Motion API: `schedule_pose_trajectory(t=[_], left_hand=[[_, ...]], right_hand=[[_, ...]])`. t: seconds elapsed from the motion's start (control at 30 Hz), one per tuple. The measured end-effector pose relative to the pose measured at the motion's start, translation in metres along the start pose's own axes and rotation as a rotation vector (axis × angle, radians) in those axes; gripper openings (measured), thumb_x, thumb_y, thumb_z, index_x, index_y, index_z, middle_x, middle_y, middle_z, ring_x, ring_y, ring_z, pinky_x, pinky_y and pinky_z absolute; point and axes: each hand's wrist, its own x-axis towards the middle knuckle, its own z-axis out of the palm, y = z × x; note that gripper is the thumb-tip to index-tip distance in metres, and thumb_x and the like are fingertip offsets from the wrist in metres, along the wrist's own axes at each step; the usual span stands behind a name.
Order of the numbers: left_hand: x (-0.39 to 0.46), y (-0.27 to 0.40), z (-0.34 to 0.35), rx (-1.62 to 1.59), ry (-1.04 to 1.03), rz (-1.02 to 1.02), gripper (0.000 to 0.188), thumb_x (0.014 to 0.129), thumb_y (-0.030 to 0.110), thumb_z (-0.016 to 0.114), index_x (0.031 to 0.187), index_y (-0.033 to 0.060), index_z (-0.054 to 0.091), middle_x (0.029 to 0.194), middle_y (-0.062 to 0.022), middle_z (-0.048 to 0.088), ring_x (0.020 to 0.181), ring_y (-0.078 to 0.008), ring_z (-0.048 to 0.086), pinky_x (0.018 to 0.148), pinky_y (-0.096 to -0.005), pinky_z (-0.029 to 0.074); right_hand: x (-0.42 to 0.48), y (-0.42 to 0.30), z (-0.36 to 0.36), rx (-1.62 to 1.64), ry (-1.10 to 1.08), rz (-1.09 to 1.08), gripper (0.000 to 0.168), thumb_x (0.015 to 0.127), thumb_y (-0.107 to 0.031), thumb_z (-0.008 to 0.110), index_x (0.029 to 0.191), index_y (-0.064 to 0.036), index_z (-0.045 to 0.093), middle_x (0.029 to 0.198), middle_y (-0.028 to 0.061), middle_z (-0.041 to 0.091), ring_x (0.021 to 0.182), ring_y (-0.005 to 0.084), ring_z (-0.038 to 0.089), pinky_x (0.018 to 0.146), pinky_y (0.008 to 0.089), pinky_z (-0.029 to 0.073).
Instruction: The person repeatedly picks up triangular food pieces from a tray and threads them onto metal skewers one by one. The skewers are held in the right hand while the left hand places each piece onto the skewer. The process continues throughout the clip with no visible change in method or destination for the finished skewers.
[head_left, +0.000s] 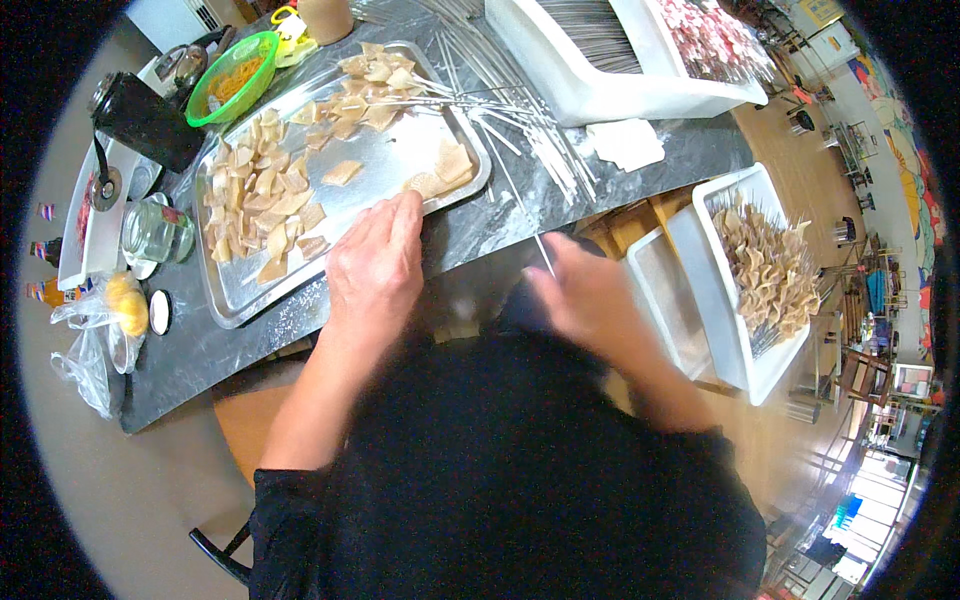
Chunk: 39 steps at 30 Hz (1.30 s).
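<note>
My left hand (379, 251) is at the near edge of a metal tray (262, 300), its fingertips together beside a few flat tan food pieces (442, 172); whether it pinches one cannot be told. My right hand (581, 289), blurred, grips a thin metal skewer (529, 214) that slants up over the table edge. Many cut tan pieces (259, 195) lie in the tray's left part. More pieces (360, 94), some with skewers in them, lie at its far side. Loose skewers (544, 142) are spread on the dark marbled table right of the tray.
White bins (592, 101) at the back hold bare skewers and red-and-white skewered food (712, 37). Lower right, another white bin (724, 300) holds skewered tan pieces. A green basket (236, 79), a dark jar (146, 120), a glass jar (157, 231) and plastic bags (86, 367) stand or lie left.
</note>
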Motion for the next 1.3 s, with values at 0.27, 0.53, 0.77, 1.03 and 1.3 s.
schedule_pose_trajectory(t=[0.27,0.53,0.77,1.03,1.3], left_hand=[[-0.003,-0.003,-0.004,-0.003,0.147,0.099,0.035,0.073,-0.011,0.070,0.106,-0.0020,0.064,0.089,-0.0174,0.069,0.077,-0.0323,0.070,0.069,-0.0394,0.058],[-0.007,-0.003,-0.001,0.046,0.191,0.061,0.027,0.079,-0.006,0.073,0.104,0.0006,0.068,0.093,-0.0160,0.072,0.081,-0.0296,0.073,0.069,-0.0358,0.058],[-0.013,-0.007,0.000,0.020,0.202,0.066,0.030,0.072,-0.009,0.066,0.101,-0.0048,0.064,0.089,-0.0181,0.068,0.080,-0.0315,0.069,0.070,-0.0395,0.057],[-0.007,-0.004,0.006,-0.080,0.231,0.017,0.019,0.075,-0.005,0.066,0.091,0.0019,0.058,0.076,-0.0139,0.059,0.069,-0.0304,0.063,0.060,-0.0409,0.052],[-0.007,-0.005,0.005,-0.006,0.171,-0.050,0.027,0.079,-0.004,0.070,0.104,0.0028,0.063,0.084,-0.0155,0.067,0.075,-0.0318,0.068,0.066,-0.0397,0.056]], right_hand=[[0.048,0.021,0.001,-0.103,0.282,-0.112,0.019,0.092,-0.022,0.066,0.090,-0.004,0.061,0.068,0.0227,0.064,0.065,0.0432,0.067,0.062,0.0527,0.055],[0.077,0.029,-0.021,-0.373,0.386,-0.031,0.025,0.090,-0.030,0.065,0.086,-0.005,0.067,0.085,0.0187,0.065,0.083,0.0410,0.066,0.074,0.0512,0.053],[0.116,0.026,-0.021,-0.483,0.246,0.086,0.034,0.093,-0.034,0.062,0.102,-0.002,0.071,0.103,0.0222,0.066,0.102,0.0404,0.064,0.089,0.0496,0.050],[0.119,0.035,-0.028,-0.485,0.199,0.149,0.024,0.090,-0.027,0.064,0.094,-0.005,0.074,0.095,0.0229,0.071,0.094,0.0406,0.068,0.083,0.0498,0.053],[0.128,0.017,-0.036,-0.522,0.130,0.150,0.035,0.090,-0.032,0.066,0.090,0.002,0.073,0.095,0.0266,0.070,0.093,0.0440,0.068,0.085,0.0519,0.053]])
